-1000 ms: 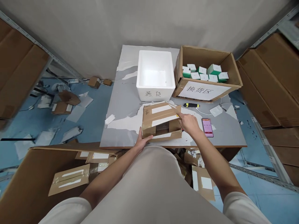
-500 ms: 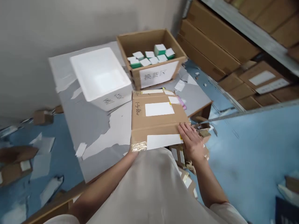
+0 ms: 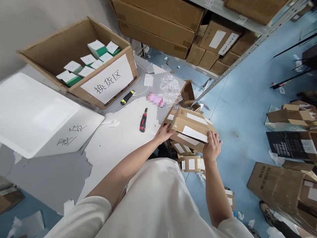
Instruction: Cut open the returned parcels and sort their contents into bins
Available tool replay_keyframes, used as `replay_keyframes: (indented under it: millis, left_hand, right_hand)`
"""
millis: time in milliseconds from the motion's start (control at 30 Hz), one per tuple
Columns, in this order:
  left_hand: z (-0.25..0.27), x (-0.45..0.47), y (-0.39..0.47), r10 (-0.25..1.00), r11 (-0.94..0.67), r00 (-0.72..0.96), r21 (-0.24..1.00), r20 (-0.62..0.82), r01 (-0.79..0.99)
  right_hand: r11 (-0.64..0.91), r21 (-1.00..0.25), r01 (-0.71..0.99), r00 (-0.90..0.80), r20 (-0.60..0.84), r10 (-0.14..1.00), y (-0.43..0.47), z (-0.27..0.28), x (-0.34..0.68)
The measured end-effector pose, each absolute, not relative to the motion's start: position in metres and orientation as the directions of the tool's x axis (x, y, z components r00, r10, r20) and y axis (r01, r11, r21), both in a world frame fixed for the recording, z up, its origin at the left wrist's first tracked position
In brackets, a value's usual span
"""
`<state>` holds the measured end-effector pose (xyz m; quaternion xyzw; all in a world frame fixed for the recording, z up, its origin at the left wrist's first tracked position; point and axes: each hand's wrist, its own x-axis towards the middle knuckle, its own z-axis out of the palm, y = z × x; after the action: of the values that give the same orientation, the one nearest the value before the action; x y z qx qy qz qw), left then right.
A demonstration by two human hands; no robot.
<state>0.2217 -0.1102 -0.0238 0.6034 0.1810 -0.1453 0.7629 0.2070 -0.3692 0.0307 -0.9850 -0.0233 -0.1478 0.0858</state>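
Observation:
Between my two hands is a taped cardboard box (image 3: 181,123) with white labels, beyond the table's right edge and above other boxes. My left hand (image 3: 164,134) grips its near left corner, thumb on top. My right hand (image 3: 212,145) is wrapped over the box's right end, fingers bent. On the table (image 3: 111,145) to the left lie a red and black utility knife (image 3: 143,122) and a yellow and black utility knife (image 3: 127,97). A blurred pink item (image 3: 156,99) and crumpled clear plastic (image 3: 170,86) lie near the table's far right corner.
An open carton (image 3: 133,62) holding several green-and-white boxes stands at the back left, beside a white foam box (image 3: 44,115). Metal shelving (image 3: 210,79) with cartons rises ahead. Several labelled boxes (image 3: 190,163) lie below my hands. At right are a black crate (image 3: 282,144) and a person's shoe (image 3: 266,211).
The box has moved from over the table to beyond its right edge, held by both hands. My view has turned right; the knives and plastic now show.

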Motion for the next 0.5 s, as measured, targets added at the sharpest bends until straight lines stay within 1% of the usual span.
replay_keyframes:
  millis: [100, 167, 233, 267, 333, 367, 500]
  left_hand:
    - [-0.024, 0.225, -0.110, -0.012, 0.282, 0.866, 0.829, -0.500, 0.483]
    - [-0.023, 0.223, -0.099, 0.011, 0.286, 0.855, 0.821, -0.518, 0.493]
    - [-0.021, 0.216, -0.083, 0.047, 0.245, 0.872, 0.852, -0.487, 0.463]
    - [-0.021, 0.212, -0.075, 0.069, 0.224, 0.885, 0.872, -0.461, 0.436]
    - [-0.021, 0.201, -0.058, 0.144, 0.208, 0.896, 0.898, -0.421, 0.388]
    - [-0.022, 0.195, -0.050, 0.199, 0.212, 0.888, 0.903, -0.415, 0.375]
    - [-0.018, 0.172, -0.016, 0.430, 0.272, 0.774, 0.884, -0.465, 0.380]
  right_hand:
    - [-0.988, -0.153, -0.029, 0.970, 0.236, -0.065, -0.381, 0.011, 0.217]
    - [-0.982, -0.153, -0.112, 0.977, 0.166, -0.137, -0.387, 0.001, 0.224]
    - [-0.969, -0.164, -0.182, 0.978, 0.075, -0.196, -0.389, -0.007, 0.230]
    - [-0.965, -0.174, -0.197, 0.978, 0.028, -0.205, -0.389, -0.010, 0.234]
    - [-0.963, -0.204, -0.179, 0.984, -0.034, -0.175, -0.384, -0.013, 0.242]
    - [-0.963, -0.222, -0.150, 0.989, -0.041, -0.145, -0.380, -0.013, 0.248]
    - [-0.957, -0.288, -0.014, 1.000, 0.008, -0.017, -0.354, -0.014, 0.284]
